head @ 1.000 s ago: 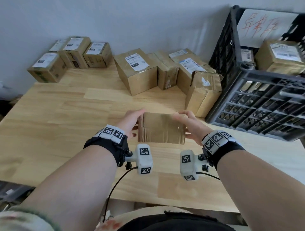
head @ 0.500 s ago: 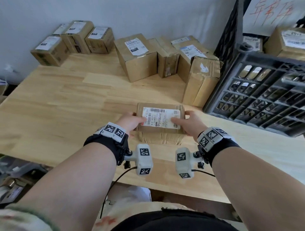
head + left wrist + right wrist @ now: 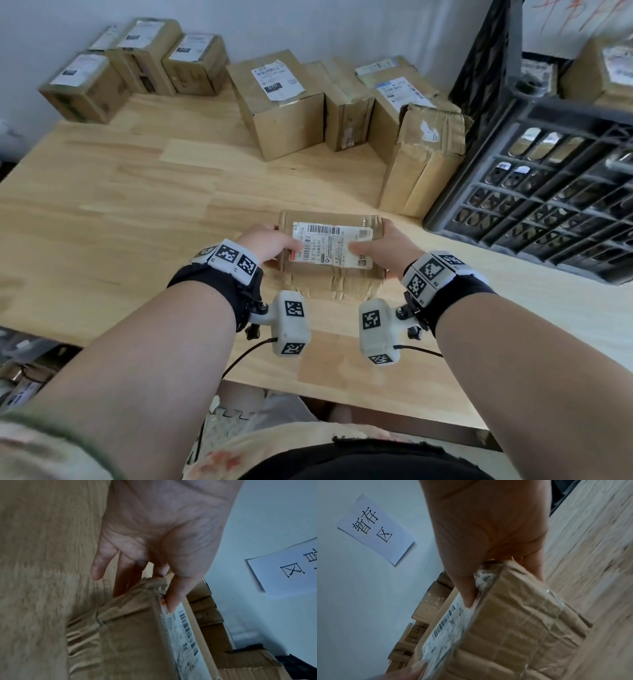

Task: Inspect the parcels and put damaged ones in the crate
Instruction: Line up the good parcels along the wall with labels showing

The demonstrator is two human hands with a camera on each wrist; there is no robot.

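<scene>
Wooden table [image 3: 102, 212]: both hands, left [image 3: 270, 241] and right [image 3: 383, 245], grip 1 crumpled parcel [image 3: 330, 260]; crate [image 3: 548, 192] holds some, about 9 wait.

head: bright, even daylight, fisheye bend at the edges
wrists: dimmer, bluish, tabletop [image 3: 42, 574] grain motion-smeared
</scene>
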